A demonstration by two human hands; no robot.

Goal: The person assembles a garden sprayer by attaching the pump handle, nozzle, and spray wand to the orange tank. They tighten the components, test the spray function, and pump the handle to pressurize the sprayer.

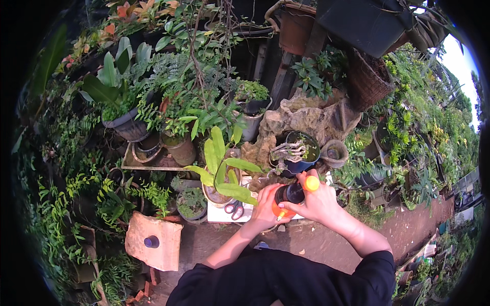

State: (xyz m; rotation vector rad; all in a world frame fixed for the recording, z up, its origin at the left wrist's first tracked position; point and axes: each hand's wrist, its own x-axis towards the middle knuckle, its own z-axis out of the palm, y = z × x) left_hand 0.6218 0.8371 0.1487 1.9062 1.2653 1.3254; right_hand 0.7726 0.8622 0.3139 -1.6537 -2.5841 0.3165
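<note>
Over near edge of white table (215, 216): orange-and-black bottle (290, 193), left hand (265, 209) wrapped round orange body, right hand (320, 200) gripping black top by yellow knob (311, 183). Any print too small to read, tbh. Scissors (236, 208) near left corner.

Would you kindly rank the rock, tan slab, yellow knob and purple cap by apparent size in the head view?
Largest to smallest:
Rock
Tan slab
Yellow knob and purple cap: too alike to rank
</note>
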